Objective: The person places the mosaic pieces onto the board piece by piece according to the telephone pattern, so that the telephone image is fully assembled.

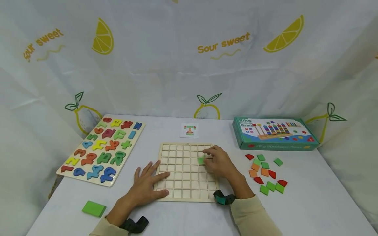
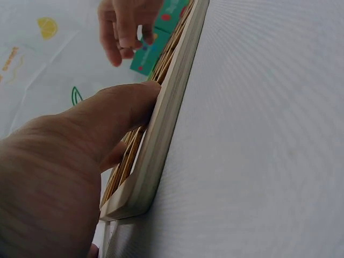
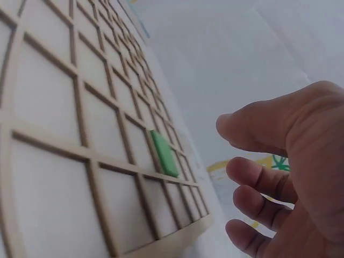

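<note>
Head: left hand [image 1: 144, 187] splayed on grid board [image 1: 179, 177]; right hand [image 1: 220, 163] half-open, empty, partly blocks green tile [image 1: 201, 161]. Box [image 1: 277, 139]: "Ring Challenge Game". Backdrop [image 1: 165, 72]: "Sour sweet". Left wrist: thumb on board edge. Right wrist: tile in cell, fingers clear.

Along the bottom of the head view, the edge cuts off the left sleeve [image 1: 107, 228] and right sleeve [image 1: 255, 216]; right of centre, the right hand [image 1: 220, 162] hides some squares of the board [image 1: 187, 168]. The finest print on the box [image 1: 276, 134] at right is too small to read. The left wrist view crops the left hand [image 2: 64, 156] at its left edge, and the right wrist view crops the board at its left.
</note>
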The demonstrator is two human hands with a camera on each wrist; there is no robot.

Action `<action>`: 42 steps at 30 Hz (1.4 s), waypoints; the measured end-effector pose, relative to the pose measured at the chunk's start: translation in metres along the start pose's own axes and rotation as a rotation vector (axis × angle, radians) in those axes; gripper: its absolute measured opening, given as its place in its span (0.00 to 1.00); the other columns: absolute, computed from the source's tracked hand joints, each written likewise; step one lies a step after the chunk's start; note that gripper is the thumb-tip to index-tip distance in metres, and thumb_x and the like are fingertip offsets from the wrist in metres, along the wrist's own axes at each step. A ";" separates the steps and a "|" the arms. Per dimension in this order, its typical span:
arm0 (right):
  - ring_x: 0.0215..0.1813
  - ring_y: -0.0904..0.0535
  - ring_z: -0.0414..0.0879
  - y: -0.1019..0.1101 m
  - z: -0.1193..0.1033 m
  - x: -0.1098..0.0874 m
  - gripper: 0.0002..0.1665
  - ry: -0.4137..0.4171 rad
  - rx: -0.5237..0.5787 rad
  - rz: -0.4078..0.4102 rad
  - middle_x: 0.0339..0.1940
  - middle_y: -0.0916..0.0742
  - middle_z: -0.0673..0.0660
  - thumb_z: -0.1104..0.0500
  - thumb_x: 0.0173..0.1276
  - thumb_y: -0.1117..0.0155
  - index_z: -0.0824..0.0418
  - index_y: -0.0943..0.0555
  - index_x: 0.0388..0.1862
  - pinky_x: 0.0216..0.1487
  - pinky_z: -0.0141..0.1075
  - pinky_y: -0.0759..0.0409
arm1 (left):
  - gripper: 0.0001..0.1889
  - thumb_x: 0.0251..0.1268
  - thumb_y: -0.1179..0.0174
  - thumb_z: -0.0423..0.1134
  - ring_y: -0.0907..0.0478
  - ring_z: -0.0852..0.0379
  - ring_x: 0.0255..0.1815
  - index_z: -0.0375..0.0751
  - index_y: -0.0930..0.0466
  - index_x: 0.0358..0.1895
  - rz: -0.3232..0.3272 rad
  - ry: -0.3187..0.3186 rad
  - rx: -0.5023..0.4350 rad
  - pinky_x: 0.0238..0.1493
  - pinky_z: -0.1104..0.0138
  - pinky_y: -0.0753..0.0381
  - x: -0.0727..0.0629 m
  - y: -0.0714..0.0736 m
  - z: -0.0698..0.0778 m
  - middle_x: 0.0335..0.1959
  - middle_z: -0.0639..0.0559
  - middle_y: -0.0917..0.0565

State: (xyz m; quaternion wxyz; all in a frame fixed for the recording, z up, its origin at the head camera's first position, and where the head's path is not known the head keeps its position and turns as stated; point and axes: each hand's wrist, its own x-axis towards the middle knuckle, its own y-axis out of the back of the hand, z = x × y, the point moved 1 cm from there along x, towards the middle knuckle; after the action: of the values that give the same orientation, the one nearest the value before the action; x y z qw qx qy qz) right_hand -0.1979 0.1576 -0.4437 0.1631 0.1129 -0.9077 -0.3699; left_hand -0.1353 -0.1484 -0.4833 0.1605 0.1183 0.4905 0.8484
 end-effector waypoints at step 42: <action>0.55 0.32 0.38 0.138 0.022 -0.067 0.25 0.090 -0.120 0.293 0.55 0.21 0.55 0.72 0.57 0.29 0.65 0.19 0.55 0.48 0.25 0.34 | 0.34 0.51 0.37 0.68 0.56 0.39 0.75 0.60 0.22 0.63 0.011 0.001 0.014 0.63 0.34 0.67 0.000 -0.001 0.001 0.75 0.46 0.44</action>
State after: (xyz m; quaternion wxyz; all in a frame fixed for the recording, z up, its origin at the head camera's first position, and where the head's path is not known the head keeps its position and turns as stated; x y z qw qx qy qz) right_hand -0.1564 0.2899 -0.3751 0.2621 -0.0143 -0.8825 -0.3902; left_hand -0.1347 -0.1472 -0.4833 0.1546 0.1219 0.4960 0.8457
